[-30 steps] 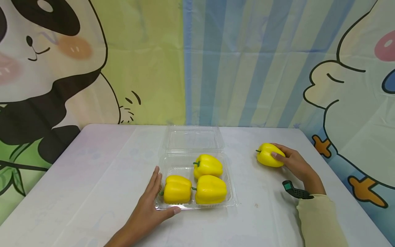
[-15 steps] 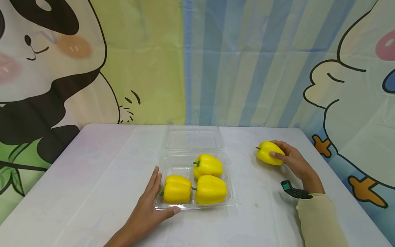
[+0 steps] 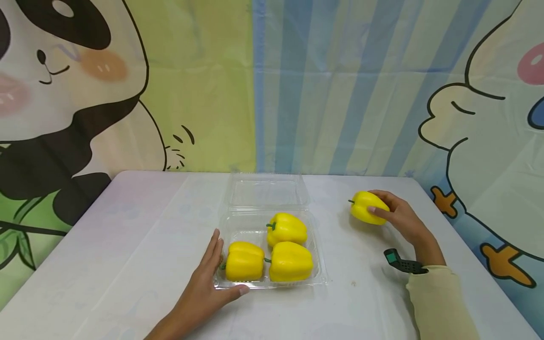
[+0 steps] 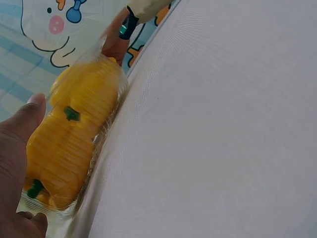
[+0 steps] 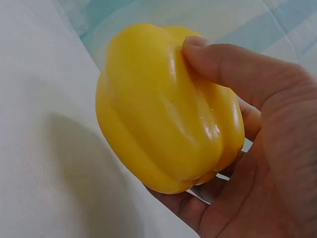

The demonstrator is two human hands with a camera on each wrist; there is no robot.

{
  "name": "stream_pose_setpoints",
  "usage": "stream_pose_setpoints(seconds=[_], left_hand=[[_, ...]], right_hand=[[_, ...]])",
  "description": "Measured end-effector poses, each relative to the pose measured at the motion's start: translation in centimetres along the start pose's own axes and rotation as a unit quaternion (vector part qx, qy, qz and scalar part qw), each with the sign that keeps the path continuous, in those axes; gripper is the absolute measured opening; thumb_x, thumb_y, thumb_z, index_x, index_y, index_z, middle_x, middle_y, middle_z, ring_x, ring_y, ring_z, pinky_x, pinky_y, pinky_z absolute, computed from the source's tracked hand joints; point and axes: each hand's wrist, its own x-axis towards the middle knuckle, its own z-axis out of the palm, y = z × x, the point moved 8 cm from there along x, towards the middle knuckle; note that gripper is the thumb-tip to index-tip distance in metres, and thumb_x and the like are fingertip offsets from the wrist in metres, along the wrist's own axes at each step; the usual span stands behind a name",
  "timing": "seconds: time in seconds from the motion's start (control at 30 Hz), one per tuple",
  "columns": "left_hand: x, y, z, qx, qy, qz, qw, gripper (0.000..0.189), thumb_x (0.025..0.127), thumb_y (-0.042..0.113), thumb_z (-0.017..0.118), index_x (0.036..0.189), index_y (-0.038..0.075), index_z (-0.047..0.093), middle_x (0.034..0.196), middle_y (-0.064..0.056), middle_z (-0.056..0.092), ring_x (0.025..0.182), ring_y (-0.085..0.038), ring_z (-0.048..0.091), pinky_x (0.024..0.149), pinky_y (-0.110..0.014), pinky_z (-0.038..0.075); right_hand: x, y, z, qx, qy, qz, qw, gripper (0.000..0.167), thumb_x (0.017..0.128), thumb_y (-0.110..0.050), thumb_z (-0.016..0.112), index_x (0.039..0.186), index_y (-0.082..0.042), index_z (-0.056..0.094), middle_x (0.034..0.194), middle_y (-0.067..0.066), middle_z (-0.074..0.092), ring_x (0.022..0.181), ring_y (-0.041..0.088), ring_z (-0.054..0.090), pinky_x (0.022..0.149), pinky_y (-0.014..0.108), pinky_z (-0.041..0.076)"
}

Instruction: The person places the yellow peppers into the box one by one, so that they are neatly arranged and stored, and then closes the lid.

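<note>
My right hand (image 3: 401, 218) grips a yellow bell pepper (image 3: 368, 208) over the right part of the table, thumb on the near side, green stem pointing left. The right wrist view shows that bell pepper (image 5: 158, 109) off the table with its shadow below. Beside the near left corner of a clear plastic clamshell box (image 3: 319, 264), my left hand (image 3: 204, 288) rests with fingers extended and thumb along the front edge. In the box lie three yellow bell peppers: a back right pepper (image 3: 287, 229), a front right pepper (image 3: 291, 261) and a front left pepper (image 3: 244, 261).
The box's clear lid (image 3: 267, 191) lies folded back toward the far table edge. A white cloth covers the table (image 3: 127, 250). Behind it hangs a printed curtain (image 3: 331, 85) with cartoon animals. A dark band (image 3: 403, 263) sits on my right wrist.
My right hand has lifted the bell pepper slightly and carried it a little to the left. The left hand, the box and the peppers inside have stayed put.
</note>
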Motion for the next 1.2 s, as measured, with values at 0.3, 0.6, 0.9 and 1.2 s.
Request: stream_pose_setpoints(seconds=[0.3,0.6,0.9,1.2], left_hand=[[0.0,0.2,-0.1,0.008,0.003,0.008,0.9999,0.117,0.072,0.057,0.078,0.154,0.001,0.017,0.162,0.01,-0.003,0.142,-0.029,0.027,0.108,-0.049,0.029],[0.0,0.2,-0.1,0.014,0.005,0.014,0.9998,0.117,0.072,0.058,0.078,0.154,0.0,0.018,0.163,0.004,0.0,0.142,-0.029,0.025,0.108,-0.048,0.029],[0.0,0.2,0.0,0.014,0.007,0.019,0.9997,0.117,0.072,0.058,0.078,0.153,-0.001,0.018,0.163,0.002,0.001,0.139,-0.031,0.031,0.107,-0.049,0.03],[0.0,0.1,0.0,0.012,0.007,0.02,0.9997,0.117,0.072,0.056,0.079,0.154,0.0,0.018,0.163,0.003,0.001,0.141,-0.03,0.029,0.107,-0.048,0.031]], right_hand=[[0.5,-2.4,1.0,0.002,-0.001,-0.039,0.9992,0.057,0.093,-0.027,0.067,0.142,-0.007,0.044,0.137,0.015,0.047,0.109,0.029,0.047,0.086,0.019,0.045],[0.7,-4.3,2.0,0.012,-0.013,-0.07,0.9974,0.059,0.092,-0.023,0.07,0.143,-0.009,0.044,0.137,0.013,0.048,0.11,0.029,0.048,0.084,0.021,0.048],[0.7,-5.8,3.0,0.004,-0.029,-0.079,0.9964,0.065,0.091,-0.024,0.071,0.148,-0.014,0.042,0.144,0.014,0.044,0.118,0.034,0.049,0.09,0.035,0.048],[0.9,-7.0,4.7,-0.01,-0.051,-0.113,0.9922,0.062,0.091,-0.023,0.071,0.147,-0.015,0.045,0.143,0.011,0.044,0.12,0.035,0.05,0.091,0.038,0.05]])
